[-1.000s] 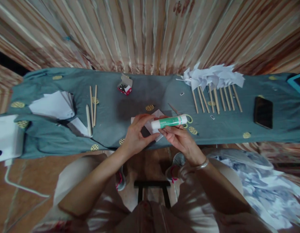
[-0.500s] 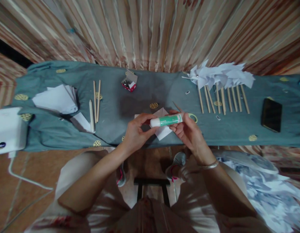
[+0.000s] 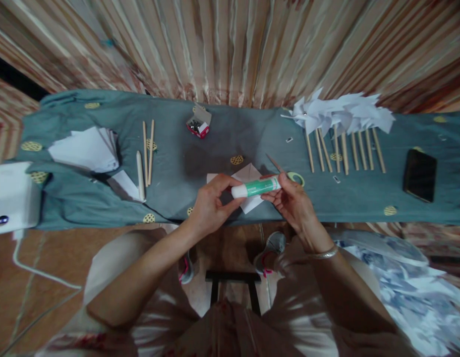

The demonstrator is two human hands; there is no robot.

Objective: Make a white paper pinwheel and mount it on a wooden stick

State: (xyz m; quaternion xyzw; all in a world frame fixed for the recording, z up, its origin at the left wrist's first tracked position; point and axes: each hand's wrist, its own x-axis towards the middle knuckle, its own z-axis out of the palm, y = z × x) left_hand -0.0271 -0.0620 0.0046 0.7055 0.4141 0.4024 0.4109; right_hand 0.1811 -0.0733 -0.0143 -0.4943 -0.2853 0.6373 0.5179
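A green and white glue stick (image 3: 258,187) lies level between my two hands, above the table's front part. My left hand (image 3: 212,204) pinches its white cap end between thumb and fingers. Around the other end, my right hand (image 3: 292,199) is closed with the thumb on top. Beneath the glue stick is a piece of folded white paper (image 3: 248,172), partly hidden by the hands. Scissors (image 3: 296,178) with a pale green handle lie just beyond my right hand, their blades pointing away to the left.
Paper pinwheels (image 3: 339,115) on wooden sticks lie at the back right, near a black phone (image 3: 420,176). A small open box of metal pins (image 3: 199,123) sits at the back middle. Leftward are loose sticks (image 3: 151,153), stacked paper (image 3: 86,148) and a white device (image 3: 15,198) with a cable.
The glue stick and both hands keep nearly the same place and hold. The view has shifted slightly, so things on the table appear a little displaced.
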